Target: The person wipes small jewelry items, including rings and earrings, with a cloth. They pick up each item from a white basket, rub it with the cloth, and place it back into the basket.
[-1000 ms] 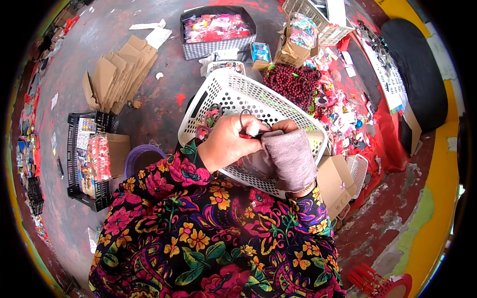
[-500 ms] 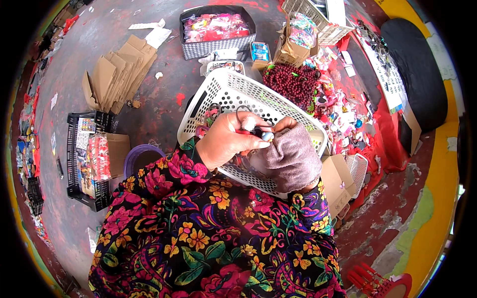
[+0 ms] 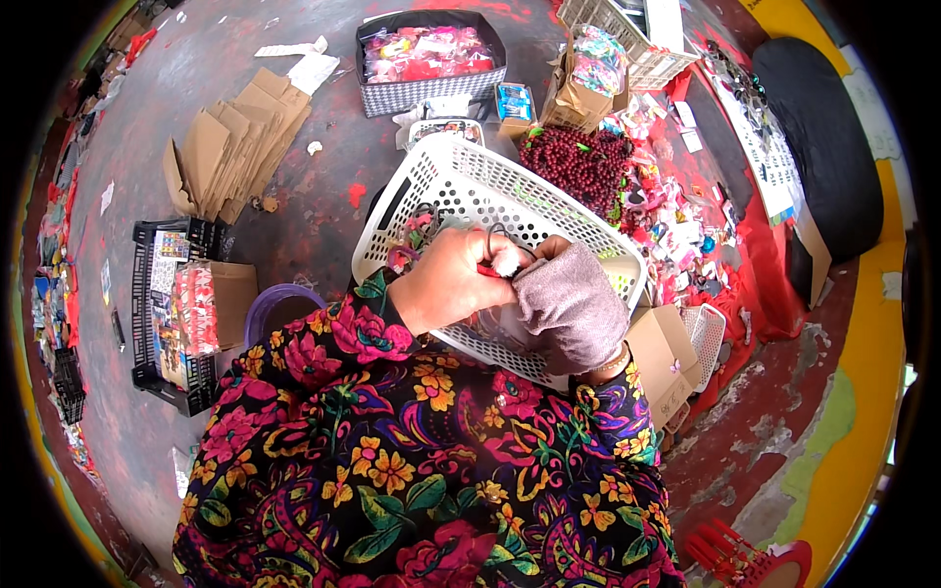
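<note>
Over the white plastic basket (image 3: 578, 218), my two hands meet at chest height. My left hand (image 3: 446, 279) is closed in a pinch on a dark elastic hair tie (image 3: 497, 231), whose loop stands up above the fingers. A small white fluffy ornament (image 3: 506, 261) shows at the fingertips. Draped around my right hand (image 3: 555, 247) is a mauve-grey cloth (image 3: 573, 304); its bare fingers come out at the top and press against the left fingertips. Whatever lies between the fingertips is hidden. Several dark and pink hair ties (image 3: 417, 227) lie in the basket's left part.
Dark red bead strings (image 3: 578, 162) lie just beyond the basket. Behind it stands a checked bin (image 3: 431, 93) of bagged pink goods. At left are a black crate (image 3: 147, 314), a purple bucket (image 3: 284, 294) and folded cardboard (image 3: 235, 147). An open cardboard box (image 3: 667, 358) sits at right.
My hands have come together, and the left has turned so its knuckles face up. Dark and pale-blue pieces that showed at its fingertips are now covered. The cloth-wrapped hand has shifted slightly left.
</note>
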The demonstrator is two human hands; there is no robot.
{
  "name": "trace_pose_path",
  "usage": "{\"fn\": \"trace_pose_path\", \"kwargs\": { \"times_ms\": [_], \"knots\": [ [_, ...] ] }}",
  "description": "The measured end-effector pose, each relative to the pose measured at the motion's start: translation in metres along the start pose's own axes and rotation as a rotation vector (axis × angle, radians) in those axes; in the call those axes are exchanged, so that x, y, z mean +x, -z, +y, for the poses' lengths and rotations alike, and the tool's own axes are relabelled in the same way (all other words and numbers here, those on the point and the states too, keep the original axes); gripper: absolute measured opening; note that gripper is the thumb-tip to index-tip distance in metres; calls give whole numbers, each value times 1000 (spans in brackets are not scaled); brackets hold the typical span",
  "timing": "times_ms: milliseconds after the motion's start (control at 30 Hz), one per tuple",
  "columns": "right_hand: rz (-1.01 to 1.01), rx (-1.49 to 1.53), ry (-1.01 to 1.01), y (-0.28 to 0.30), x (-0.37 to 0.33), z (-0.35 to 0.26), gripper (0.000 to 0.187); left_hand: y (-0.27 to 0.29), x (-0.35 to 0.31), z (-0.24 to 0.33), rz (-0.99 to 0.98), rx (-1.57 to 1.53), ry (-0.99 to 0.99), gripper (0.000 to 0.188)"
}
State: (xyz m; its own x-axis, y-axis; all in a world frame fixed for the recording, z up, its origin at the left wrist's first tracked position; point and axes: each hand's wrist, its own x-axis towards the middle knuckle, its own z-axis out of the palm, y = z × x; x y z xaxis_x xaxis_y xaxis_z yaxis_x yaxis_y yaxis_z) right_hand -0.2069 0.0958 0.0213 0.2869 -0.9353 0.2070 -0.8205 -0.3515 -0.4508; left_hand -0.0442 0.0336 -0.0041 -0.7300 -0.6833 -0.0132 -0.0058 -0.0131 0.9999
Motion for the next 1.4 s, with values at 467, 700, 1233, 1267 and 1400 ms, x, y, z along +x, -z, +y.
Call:
{"fn": "trace_pose_path", "kwargs": {
  "times_ms": [467,700,1233,1267,1400],
  "knots": [
    [6,87,-155,-2,5,2,14,14,3,-9,-38,-1113,276,12],
    [189,-250,1,5,5,1,27,14,6,-9,-6,-1113,340,16],
    [368,45,-353,-18,-11,22,18,13,10,-4,51,-1303,142,35],
    [396,178,-398,-20,-10,23,18,12,8,2,56,-1278,158,29],
    [448,285,-429,-28,-11,29,16,3,5,-2,49,-1086,126,24]
  ]
}}
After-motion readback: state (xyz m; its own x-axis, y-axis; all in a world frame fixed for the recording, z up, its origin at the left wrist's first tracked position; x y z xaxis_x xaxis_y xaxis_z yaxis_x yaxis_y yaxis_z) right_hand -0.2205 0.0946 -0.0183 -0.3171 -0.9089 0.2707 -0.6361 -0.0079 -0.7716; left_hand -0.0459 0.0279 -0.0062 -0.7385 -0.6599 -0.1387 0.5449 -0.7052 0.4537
